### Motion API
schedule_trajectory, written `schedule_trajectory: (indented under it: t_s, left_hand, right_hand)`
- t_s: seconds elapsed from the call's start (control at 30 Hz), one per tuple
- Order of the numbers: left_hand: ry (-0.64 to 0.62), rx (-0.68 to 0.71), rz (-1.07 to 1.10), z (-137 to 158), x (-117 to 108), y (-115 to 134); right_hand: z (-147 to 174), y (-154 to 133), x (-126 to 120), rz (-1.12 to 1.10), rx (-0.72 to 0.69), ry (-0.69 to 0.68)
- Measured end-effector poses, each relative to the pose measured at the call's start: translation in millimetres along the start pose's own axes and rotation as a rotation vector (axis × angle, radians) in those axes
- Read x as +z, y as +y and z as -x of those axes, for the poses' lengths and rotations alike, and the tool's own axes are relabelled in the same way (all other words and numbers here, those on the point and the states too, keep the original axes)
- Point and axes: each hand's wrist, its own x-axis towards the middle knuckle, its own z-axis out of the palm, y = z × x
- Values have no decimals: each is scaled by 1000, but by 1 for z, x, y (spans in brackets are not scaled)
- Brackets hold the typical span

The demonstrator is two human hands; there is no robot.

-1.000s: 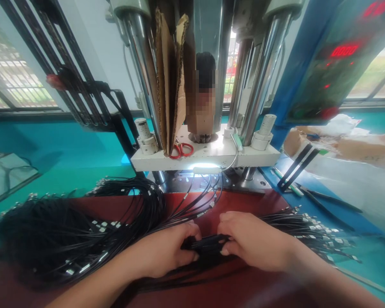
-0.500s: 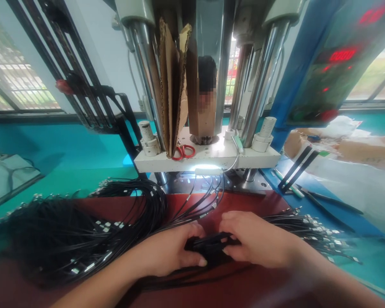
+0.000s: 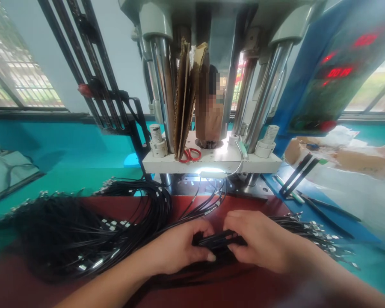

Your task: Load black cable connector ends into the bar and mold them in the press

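A bundle of thin black cables (image 3: pixel 218 240) runs between my two hands, low over the dark red work surface (image 3: pixel 259 286). My left hand (image 3: pixel 182 246) wraps round the bundle from the left, thumb on the near side. From the right, my right hand (image 3: pixel 256 241) grips the same bundle between thumb and fingers. Cable ends with small metal connectors (image 3: pixel 321 231) fan out beyond my right hand. To the left lies a large heap of black cables (image 3: pixel 70 231) with silvery ends. Several cables lead from behind my left hand up to the lit gap under the press.
A press with a white plate (image 3: pixel 211 164) and steel posts stands straight ahead. Red-handled scissors (image 3: pixel 191 155) and folded cardboard (image 3: pixel 186 102) rest on the plate. Tweezers (image 3: pixel 327 209) lie on the blue surface at right. A control box (image 3: pixel 333 85) shows red digits.
The view has shifted slightly, so the press appears a little further right. The red display digits have changed. Both hands keep hold of the cable bundle with hardly any movement.
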Motion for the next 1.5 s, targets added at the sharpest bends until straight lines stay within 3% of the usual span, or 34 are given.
schedule_trajectory:
  t_s: [0.33,0.57,0.7,0.87,1.1,1.3,1.43,1.5]
  left_hand:
    - [-37,-88,-66,0,-1,-8]
    - [-9,-47,72,0,-3,-6]
    - [-48,-23,283,-1,-8,-4]
    - [-134,-63,522,-2,-10,-4]
    - [-215,-95,536,-3,-7,-8]
    - [-228,-90,565,-4,-7,-10]
    - [-222,-98,613,-3,-10,-8]
    - [-217,-93,640,-3,-12,-7]
  right_hand:
    - [0,1,-1,-41,8,20]
    - [2,4,1,-163,12,76]
    - [8,12,15,-30,87,193]
    - [26,46,30,225,238,322]
    - [52,63,14,498,248,448]
    - [61,61,5,550,300,475]
    - [63,59,-7,526,292,423]
    - [64,58,-15,590,341,475]
